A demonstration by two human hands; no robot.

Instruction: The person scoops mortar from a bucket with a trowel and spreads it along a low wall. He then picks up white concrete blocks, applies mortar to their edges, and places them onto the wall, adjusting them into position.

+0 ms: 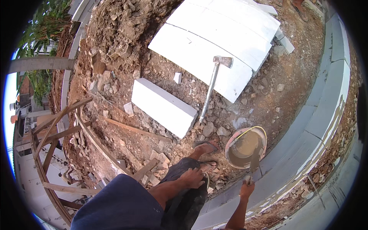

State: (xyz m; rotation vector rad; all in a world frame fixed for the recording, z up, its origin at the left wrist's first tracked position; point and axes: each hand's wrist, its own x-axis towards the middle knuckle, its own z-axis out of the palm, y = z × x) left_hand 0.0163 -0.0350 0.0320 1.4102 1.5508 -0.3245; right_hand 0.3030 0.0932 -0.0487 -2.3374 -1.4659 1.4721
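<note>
Navy top (117, 205) over dark trousers (183, 210)
The cloth of the top is plain with small pale specks; the trousers look dusty; left hand (193, 178) and right hand (247, 189) are bare.

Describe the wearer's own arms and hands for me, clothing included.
The left hand and right hand are both ungloved, with no watch or bracelet visible. The left forearm is bare below a loose, dark navy sleeve with a few small pale specks. The right forearm is bare as far as it shows.
</note>
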